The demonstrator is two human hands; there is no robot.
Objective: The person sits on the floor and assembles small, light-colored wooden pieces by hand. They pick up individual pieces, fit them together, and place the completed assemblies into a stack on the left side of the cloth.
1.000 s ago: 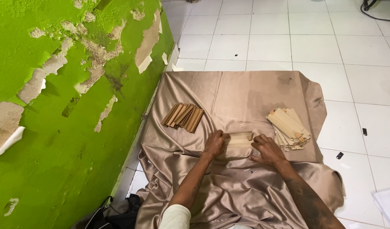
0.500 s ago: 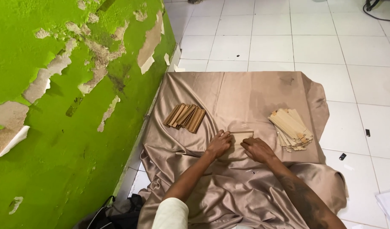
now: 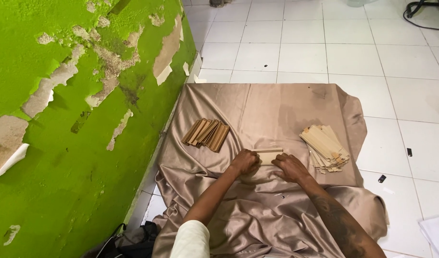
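- Two bare hands meet over a pale flat piece (image 3: pixel 268 155) lying on tan satin cloth (image 3: pixel 276 105) spread across the floor.
- Left hand (image 3: pixel 244 162) curls closed on its left end.
- Right hand (image 3: pixel 290 167) presses down, fingers together, on its right end.
- Darker folded pieces (image 3: pixel 206 134) lie near the green wall (image 3: pixel 61 119); a pale stack (image 3: pixel 326 147) sits right.

No packages, labels, signs or screens anywhere in view.

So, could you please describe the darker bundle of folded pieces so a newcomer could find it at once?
Start at the tan satin cloth beside the green wall. The darker bundle lies on its wall side. Unlike the pale fanned stack, it is brown and ribbed.
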